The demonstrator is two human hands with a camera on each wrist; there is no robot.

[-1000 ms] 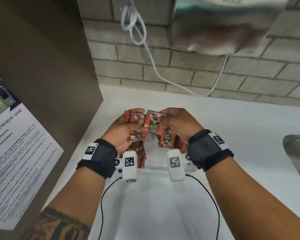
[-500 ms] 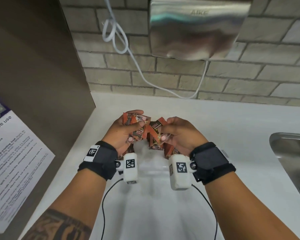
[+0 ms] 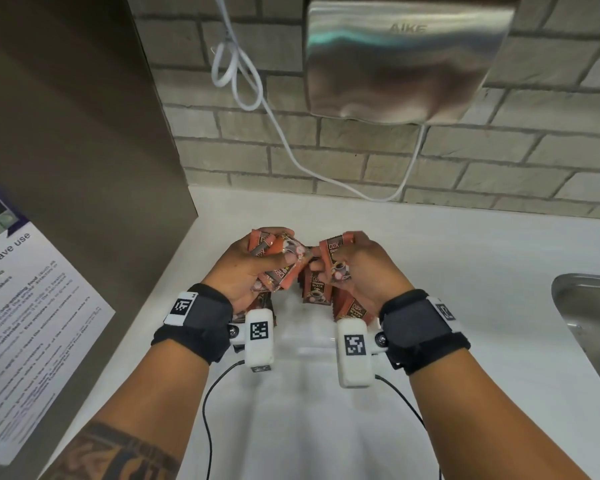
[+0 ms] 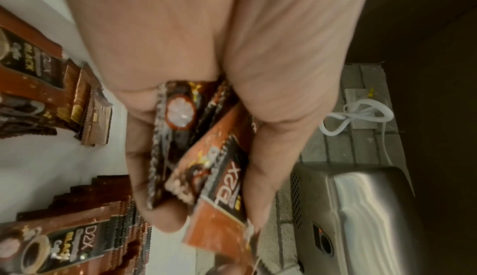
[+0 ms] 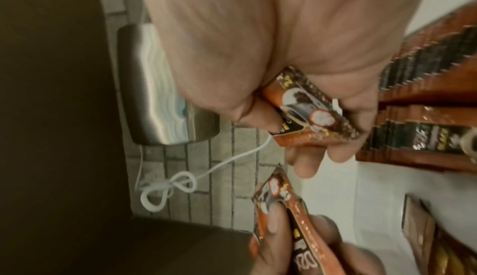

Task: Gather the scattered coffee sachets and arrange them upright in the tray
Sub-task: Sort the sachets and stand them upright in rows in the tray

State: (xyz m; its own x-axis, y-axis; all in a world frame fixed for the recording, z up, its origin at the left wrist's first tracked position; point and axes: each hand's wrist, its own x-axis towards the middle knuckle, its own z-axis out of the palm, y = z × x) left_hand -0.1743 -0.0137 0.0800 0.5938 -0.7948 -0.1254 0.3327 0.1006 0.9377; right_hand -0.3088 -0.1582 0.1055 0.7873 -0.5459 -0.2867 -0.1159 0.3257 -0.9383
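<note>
My left hand (image 3: 257, 261) grips a small bunch of orange-brown coffee sachets (image 3: 284, 261), seen up close (image 4: 206, 157) between thumb and fingers. My right hand (image 3: 357, 258) pinches a single sachet (image 3: 335, 259) a little above the counter; the right wrist view shows it (image 5: 309, 114) under the thumb. Between and below the hands, rows of sachets (image 3: 316, 289) stand upright in what looks like a clear tray (image 3: 302, 341), whose walls are hard to make out. More standing sachets (image 4: 64, 228) show at the left of the left wrist view.
A white counter (image 3: 465, 271) runs to a brick wall. A steel hand dryer (image 3: 402, 57) with a looped white cord (image 3: 236, 64) hangs above. A steel sink (image 3: 589, 313) lies at the right, a brown panel with a notice sheet (image 3: 32, 306) at the left.
The hands have drawn slightly apart, each keeping its sachets. The head camera has tilted up, showing more of the dryer.
</note>
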